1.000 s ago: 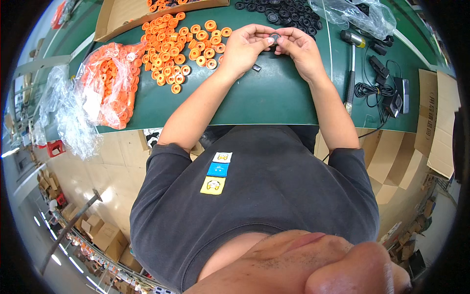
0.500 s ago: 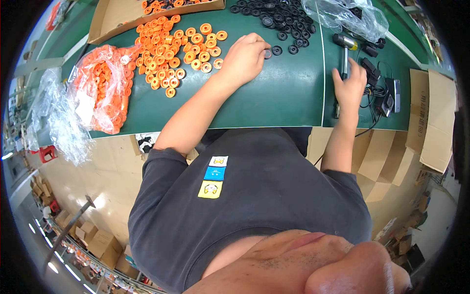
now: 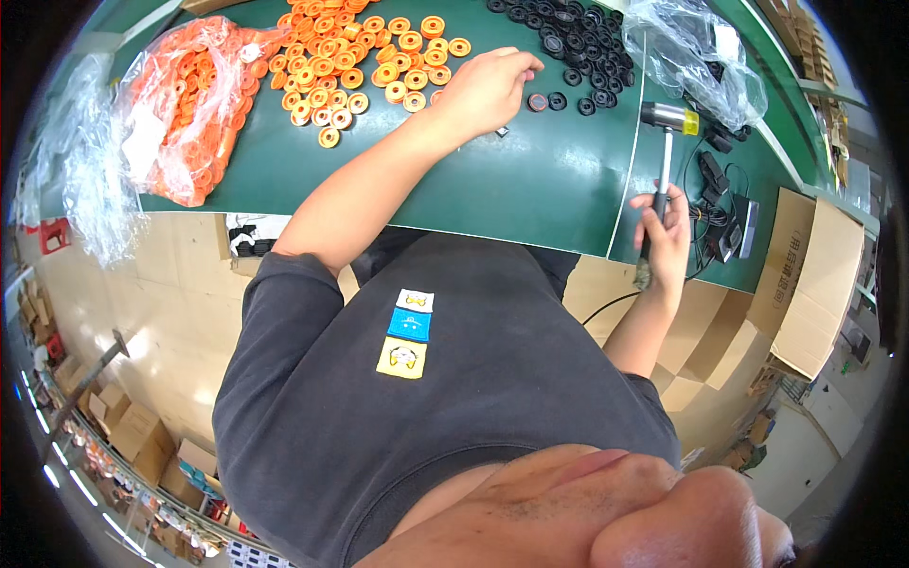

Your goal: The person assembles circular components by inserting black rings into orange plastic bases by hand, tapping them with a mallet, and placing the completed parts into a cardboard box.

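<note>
My right hand (image 3: pixel 668 232) is closed round the black grip of a hammer (image 3: pixel 667 151), whose grey and yellow head points away from me. Over the table's middle, my left hand (image 3: pixel 488 90) has its fingers bent together; its thumb and anything in its grasp are hidden. A dark disc with a reddish-brown centre (image 3: pixel 538 101) lies just right of its fingertips, beside loose black wheels (image 3: pixel 587 57). A small metallic piece (image 3: pixel 503 132) shows at the near edge of this hand. Several orange wheels (image 3: pixel 393 71) spread out to its left.
A clear bag of orange wheels (image 3: pixel 194 114) and crumpled plastic (image 3: pixel 90 170) lie at the left. Another clear bag (image 3: pixel 696 47) is at the far right. Cables and black devices (image 3: pixel 724 213) sit right of the hammer. An open cardboard box (image 3: pixel 805 284) stands beyond the table's right edge.
My right hand has closed on the hammer handle and drawn it toward me. My left fingers have come off the dark disc, which now lies on the table. The whole view has tilted.
</note>
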Demonstrator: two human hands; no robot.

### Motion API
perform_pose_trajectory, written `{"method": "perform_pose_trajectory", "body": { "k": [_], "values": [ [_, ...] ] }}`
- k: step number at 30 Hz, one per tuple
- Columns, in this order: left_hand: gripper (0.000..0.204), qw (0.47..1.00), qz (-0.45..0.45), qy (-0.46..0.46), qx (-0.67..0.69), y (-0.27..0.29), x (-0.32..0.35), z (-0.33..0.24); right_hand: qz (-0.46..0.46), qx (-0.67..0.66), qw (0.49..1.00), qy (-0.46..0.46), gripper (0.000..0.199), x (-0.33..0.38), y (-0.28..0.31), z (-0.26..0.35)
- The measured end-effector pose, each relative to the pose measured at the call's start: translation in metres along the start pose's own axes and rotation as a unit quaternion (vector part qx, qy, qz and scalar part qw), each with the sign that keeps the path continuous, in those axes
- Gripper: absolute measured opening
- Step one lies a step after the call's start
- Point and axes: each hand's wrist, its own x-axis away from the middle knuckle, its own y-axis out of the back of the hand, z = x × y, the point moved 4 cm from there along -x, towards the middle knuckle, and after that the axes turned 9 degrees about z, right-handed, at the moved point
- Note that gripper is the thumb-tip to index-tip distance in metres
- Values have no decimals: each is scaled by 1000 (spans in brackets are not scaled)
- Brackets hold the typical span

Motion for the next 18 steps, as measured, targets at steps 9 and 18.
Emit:
{"method": "perform_pose_trajectory", "body": {
  "k": [9, 18],
  "values": [
    [26, 999, -45, 16, 17, 7, -1, 3, 89, 321, 942, 47, 48, -10, -77, 38],
    [27, 998, -50, 26, 17, 9, -2, 4, 106, 409, 904, 72, 52, -19, -95, 35]
  ]
}}
